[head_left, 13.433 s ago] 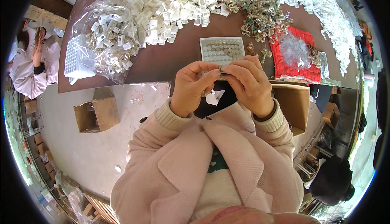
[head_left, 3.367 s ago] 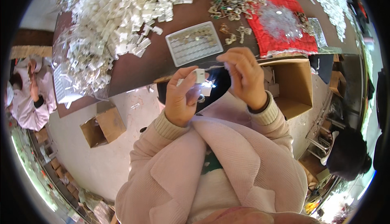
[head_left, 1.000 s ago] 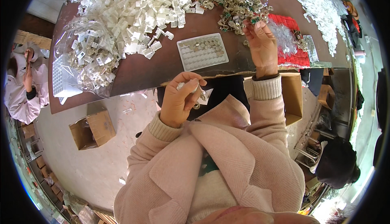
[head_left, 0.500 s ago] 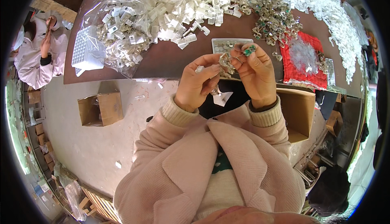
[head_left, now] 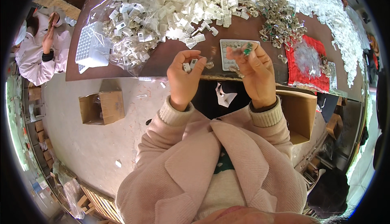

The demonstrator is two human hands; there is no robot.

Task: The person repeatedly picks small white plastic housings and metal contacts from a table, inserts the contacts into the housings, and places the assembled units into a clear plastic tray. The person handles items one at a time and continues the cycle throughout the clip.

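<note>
My left hand is curled just over the table's near edge. Its fingers are closed around a couple of small white plastic housings, and a small shiny piece shows at the fingertips. To its right, my right hand is raised, pinching a small metal part with a green piece between thumb and fingers. Motion smears the other fingertips there, and a further shiny bit hangs below them. Behind the right hand lies a shallow white tray holding round pieces.
White plastic housings are heaped across the brown table. Metal parts form another pile, beside a red cloth with clear bits. At left are a clear bag of parts, a white rack and a co-worker. Cardboard boxes sit below.
My hands, together over a cluster of metal parts before, have moved apart. The left went left with the white housings; the right kept the green-pieced part. The view has shifted slightly.
</note>
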